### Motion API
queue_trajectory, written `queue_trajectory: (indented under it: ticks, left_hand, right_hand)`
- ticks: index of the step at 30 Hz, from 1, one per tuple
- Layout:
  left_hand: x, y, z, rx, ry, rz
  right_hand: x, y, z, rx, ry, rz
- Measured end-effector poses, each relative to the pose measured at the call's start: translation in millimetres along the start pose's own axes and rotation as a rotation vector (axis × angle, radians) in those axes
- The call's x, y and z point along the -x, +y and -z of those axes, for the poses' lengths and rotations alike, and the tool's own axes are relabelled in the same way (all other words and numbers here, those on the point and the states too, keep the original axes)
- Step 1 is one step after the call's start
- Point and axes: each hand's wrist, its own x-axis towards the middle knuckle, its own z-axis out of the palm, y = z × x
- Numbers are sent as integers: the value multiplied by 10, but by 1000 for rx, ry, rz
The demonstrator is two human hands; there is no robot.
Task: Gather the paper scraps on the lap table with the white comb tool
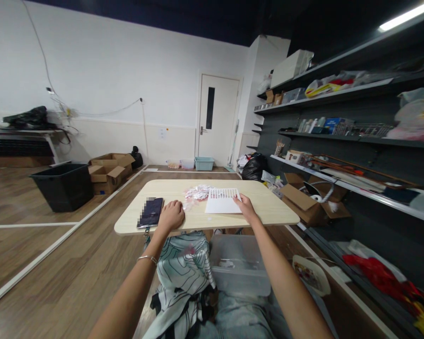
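My left hand rests on the light wooden table with its fingers curled under, just right of a dark phone. My right hand lies on the right edge of a white card that has a row of red-and-white slots along its far side. Whether the right fingers pinch the card or only press on it is not visible. A heap of small clear packets with red print lies between the two hands, toward the far side of the table.
A clear plastic bin and a striped cloth sit under the table near my legs. Open cardboard boxes and a black tub stand at left. Dark shelves full of goods and a box line the right wall.
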Motion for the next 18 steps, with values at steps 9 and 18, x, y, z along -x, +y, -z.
queue_trajectory:
  ticks: [9, 18]
  left_hand:
    - [-11, -30, -45, 50, 34, -12]
    - [-11, -56, -83, 113, 71, -22]
  right_hand:
    - [-23, -5, 39, -26, 26, -78]
    - [8, -48, 23, -14, -16, -94]
